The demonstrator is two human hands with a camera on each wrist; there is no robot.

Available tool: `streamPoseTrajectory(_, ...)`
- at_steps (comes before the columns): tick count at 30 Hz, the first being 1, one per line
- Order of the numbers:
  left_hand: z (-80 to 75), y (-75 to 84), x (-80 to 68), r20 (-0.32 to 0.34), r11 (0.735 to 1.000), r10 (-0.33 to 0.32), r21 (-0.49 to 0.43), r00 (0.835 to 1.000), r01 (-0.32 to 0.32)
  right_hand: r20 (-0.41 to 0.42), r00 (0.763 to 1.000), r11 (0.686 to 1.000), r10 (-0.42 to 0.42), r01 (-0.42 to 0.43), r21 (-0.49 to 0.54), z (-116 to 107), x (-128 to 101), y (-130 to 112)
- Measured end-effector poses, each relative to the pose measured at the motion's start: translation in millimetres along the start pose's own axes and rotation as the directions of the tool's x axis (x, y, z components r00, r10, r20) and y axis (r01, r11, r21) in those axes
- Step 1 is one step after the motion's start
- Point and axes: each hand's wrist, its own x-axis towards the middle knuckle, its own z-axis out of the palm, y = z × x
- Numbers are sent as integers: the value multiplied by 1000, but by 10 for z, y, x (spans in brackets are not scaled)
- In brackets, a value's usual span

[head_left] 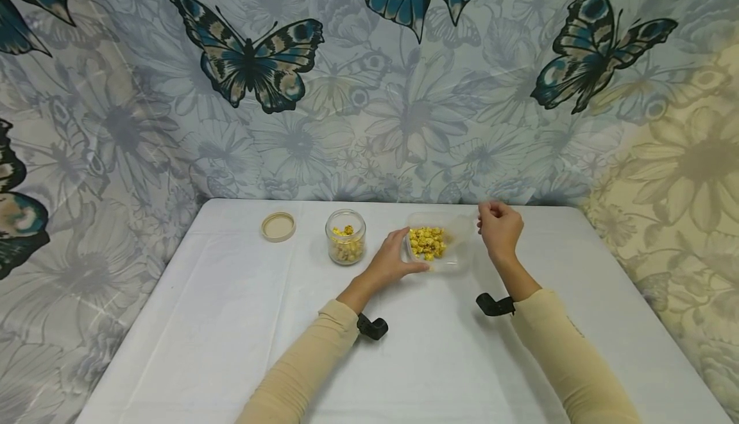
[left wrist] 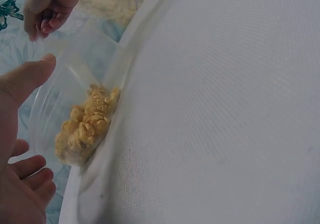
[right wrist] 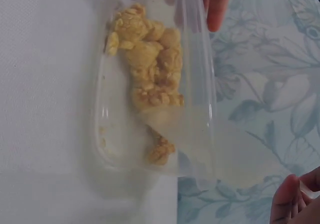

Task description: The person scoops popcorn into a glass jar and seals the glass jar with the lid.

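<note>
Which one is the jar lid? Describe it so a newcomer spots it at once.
Start at the white table in front of the butterfly curtain and look along its far edge. The lid lies flat there, alone, left of the glass jar and farthest left of everything. It is a round beige disc, opaque, unlike the clear jar and the clear tub of yellow bits.

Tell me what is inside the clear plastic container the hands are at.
The clear container holds a heap of yellow popcorn-like pieces bunched toward the left hand; the rest looks bare. Anything beneath the heap is hidden.
</note>
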Motion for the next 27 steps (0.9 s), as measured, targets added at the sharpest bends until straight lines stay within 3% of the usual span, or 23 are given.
streamPoseTrajectory(8,-4,-25,18,-25,1000,-2,29,1000,3,83,976,977,203,-208,51,38,-12,72)
streamPoseTrajectory(15,-19,6,12,-24,998,7,61,1000,-5,216,935,940,279,-313,139,61,0,163)
streamPoseTrajectory(18,-20,23,11,-28,997,7,71,1000,-5,311,903,935,295,-340,98,47,8,172)
streamPoseTrajectory(22,-20,27,15,-29,998,1,70,1000,1,430,842,934,325,-358,-5,-7,44,183)
streamPoseTrajectory(27,-23,16,26,-31,997,-1,79,1000,4,509,773,907,379,-419,-39,-69,67,172)
